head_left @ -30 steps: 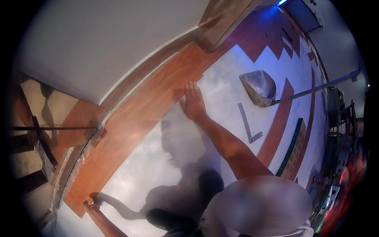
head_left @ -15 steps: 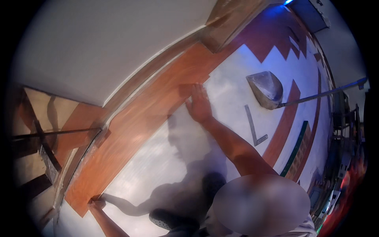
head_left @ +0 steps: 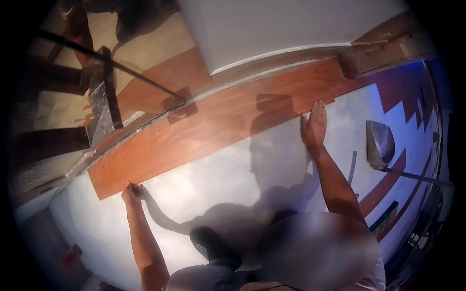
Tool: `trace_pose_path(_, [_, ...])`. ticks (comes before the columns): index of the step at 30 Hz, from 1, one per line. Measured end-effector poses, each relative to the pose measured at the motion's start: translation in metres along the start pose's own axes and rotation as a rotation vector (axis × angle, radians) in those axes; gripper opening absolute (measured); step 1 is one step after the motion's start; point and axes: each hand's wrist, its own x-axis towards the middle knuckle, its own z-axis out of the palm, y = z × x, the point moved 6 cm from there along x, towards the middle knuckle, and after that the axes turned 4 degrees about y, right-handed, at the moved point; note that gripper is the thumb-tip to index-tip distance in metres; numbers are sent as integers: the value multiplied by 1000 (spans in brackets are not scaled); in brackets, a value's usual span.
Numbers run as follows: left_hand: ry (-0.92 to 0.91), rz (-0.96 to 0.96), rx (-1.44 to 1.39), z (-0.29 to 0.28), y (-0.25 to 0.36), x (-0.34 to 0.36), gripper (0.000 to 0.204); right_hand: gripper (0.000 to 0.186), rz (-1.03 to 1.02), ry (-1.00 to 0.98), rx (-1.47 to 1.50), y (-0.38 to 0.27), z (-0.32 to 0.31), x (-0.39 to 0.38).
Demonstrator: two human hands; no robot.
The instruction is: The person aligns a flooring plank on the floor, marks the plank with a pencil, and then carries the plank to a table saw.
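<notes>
The left forearm (head_left: 141, 233), bare, rises from 7 o'clock and slants toward 11, its wrist nearly in line with it. The left hand (head_left: 131, 195) sits at 8 o'clock, compact and bunched, the fingers drawn in; their exact curl is too small to tell. The right forearm (head_left: 335, 177), also bare, comes up from 4 o'clock and leans toward 11. The right hand (head_left: 314, 130), between 2 and 3 o'clock, lies flat with its back showing, fingers (head_left: 319, 108) straight and close together toward 12, thumb (head_left: 304, 120) spread toward 11. Both arms reach out nearly parallel, the hands well apart, the right one farther forward
</notes>
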Motion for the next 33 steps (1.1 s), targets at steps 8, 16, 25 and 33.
trace_pose_path(8, [-53,405,993,12,49,-40,40,65,-4,-21,-5,1,5,1])
trace_pose_path(16, [147,1071,1273,83,56,-123,39,60,-82,67,-20,18,10,-6])
trace_pose_path(25, [76,1024,1182,69,23,-141,66,55,-101,96,14,14,13,-5])
trace_pose_path(33, [330,980,1275,26,6,-118,68,55,-98,107,45,0,9,-9])
